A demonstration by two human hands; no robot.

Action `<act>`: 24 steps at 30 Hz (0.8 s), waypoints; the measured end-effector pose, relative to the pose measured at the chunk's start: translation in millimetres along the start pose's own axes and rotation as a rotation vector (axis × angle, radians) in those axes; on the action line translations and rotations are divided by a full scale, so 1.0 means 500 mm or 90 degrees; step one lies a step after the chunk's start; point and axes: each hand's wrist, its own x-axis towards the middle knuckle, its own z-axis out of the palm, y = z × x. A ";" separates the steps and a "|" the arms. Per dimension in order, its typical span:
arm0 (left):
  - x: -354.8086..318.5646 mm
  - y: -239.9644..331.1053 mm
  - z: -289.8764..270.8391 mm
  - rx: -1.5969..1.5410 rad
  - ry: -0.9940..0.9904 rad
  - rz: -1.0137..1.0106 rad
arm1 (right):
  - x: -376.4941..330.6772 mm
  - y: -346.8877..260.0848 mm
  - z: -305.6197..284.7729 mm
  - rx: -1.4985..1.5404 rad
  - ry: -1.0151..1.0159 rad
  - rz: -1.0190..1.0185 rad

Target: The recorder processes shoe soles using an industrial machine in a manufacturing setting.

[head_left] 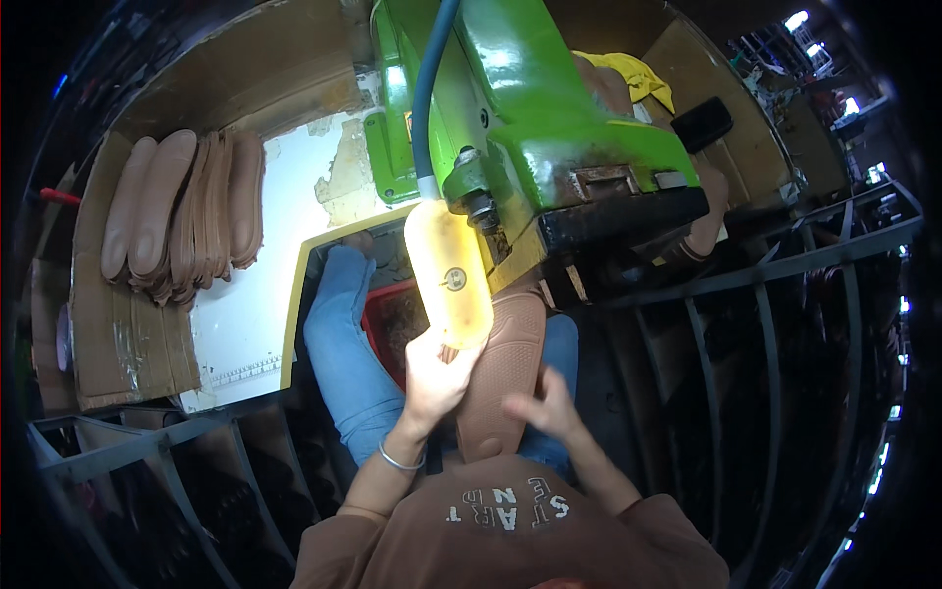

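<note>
A brown shoe sole (pixel 500 378) with a patterned face lies lengthwise between my legs, its far end at the head of a green machine (pixel 549 108). My left hand (pixel 437 378) is closed on the left edge of the sole, just under a bright yellow oblong piece (pixel 448 280) that hides some of the fingertips. On the sole's right edge rests my right hand (pixel 551 407), thumb on the upper face and the other fingers curled by the edge. A grey-blue hose (pixel 427 108) runs down into the yellow piece.
To the left, several brown soles (pixel 186 211) stand packed in a cardboard box (pixel 128 344) beside a white tabletop (pixel 240 324) with a yellow edge. A red container (pixel 378 329) sits below the machine. Metal racks (pixel 770 383) flank me, and a yellow cloth (pixel 638 79) lies behind the machine.
</note>
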 end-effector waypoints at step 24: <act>0.026 0.032 -0.050 -0.035 -0.021 0.038 | 0.132 -0.167 -0.263 0.079 0.173 -0.196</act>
